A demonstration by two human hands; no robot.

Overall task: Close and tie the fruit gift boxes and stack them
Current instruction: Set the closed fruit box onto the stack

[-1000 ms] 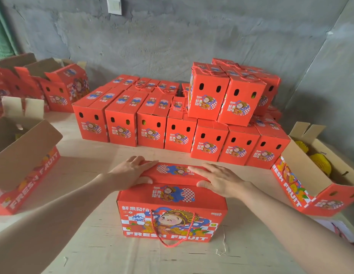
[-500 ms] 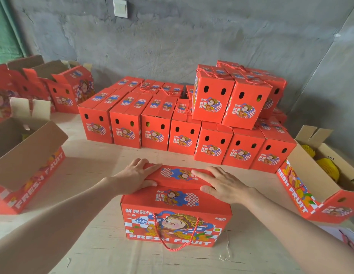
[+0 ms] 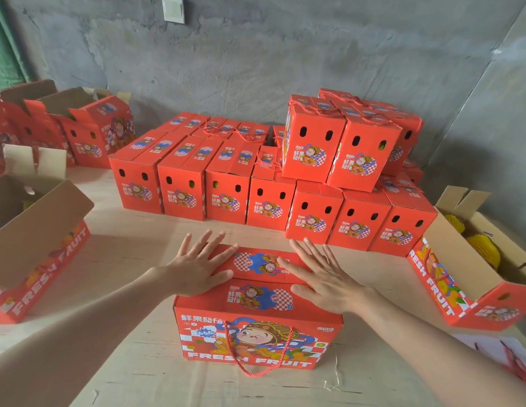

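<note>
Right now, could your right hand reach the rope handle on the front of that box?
Probably yes: the right hand lies open on the box top, and the rope handle hangs uncovered just below it.

Left hand (image 3: pixel 197 270) and right hand (image 3: pixel 325 279) are laid flat, fingers spread, on top of the gift box (image 3: pixel 257 340). Beyond the fingertips a strip of bare table (image 3: pixel 156 230) is left. Past it, passage is blocked by a row of closed boxes (image 3: pixel 270 204), with a second tier (image 3: pixel 311 151) stacked above on the right hand's side. Outward of the left hand, wide room is bounded by an open box (image 3: pixel 35 230) with a raised flap. Outward of the right hand, a narrower gap is closed by another open box (image 3: pixel 461 259). Below the wrists, a cord handle (image 3: pixel 249 374) hangs down the front face.
</note>
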